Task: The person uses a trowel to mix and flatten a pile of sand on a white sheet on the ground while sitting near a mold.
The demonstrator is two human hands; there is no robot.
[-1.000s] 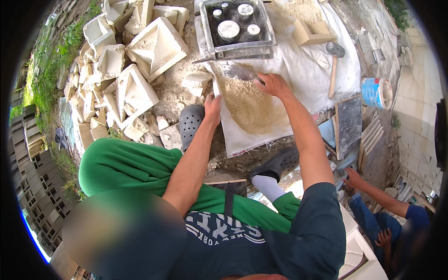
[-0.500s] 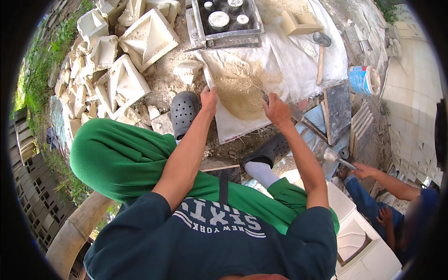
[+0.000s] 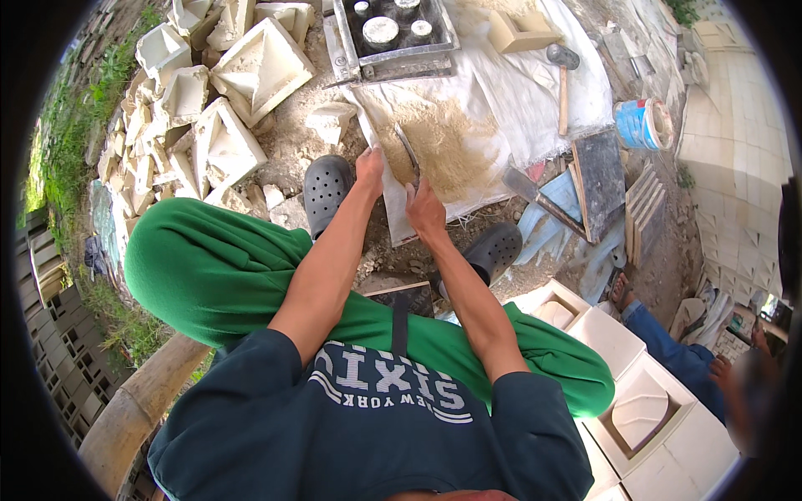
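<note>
My left hand (image 3: 368, 169) is closed on the left edge of a white woven sheet (image 3: 524, 92), which is spread on the ground. Pale tan powder (image 3: 455, 150) lies heaped and smeared across the sheet's near part. My right hand (image 3: 426, 209) is wrapped round the handle of a narrow metal-bladed tool (image 3: 407, 144). Its blade points away from me over the left side of the powder, close to my left hand. My fingers hide the handle, so I cannot tell its exact kind.
Broken cream block pieces (image 3: 261, 71) pile up at the left. Beyond the powder stands a dark box mould (image 3: 401, 37) with round knobs. A mallet (image 3: 563, 83), a blue-and-white bucket (image 3: 643, 123) and dark boards (image 3: 599, 182) lie rightward. Cream blocks (image 3: 652, 409) and a co-worker's leg (image 3: 668, 346) are lower right.
My right hand has swept left with the tool, toward my left hand. My left hand stays on the sheet. My right knee has shifted outward. The co-worker's hammer-like tool has left view.
</note>
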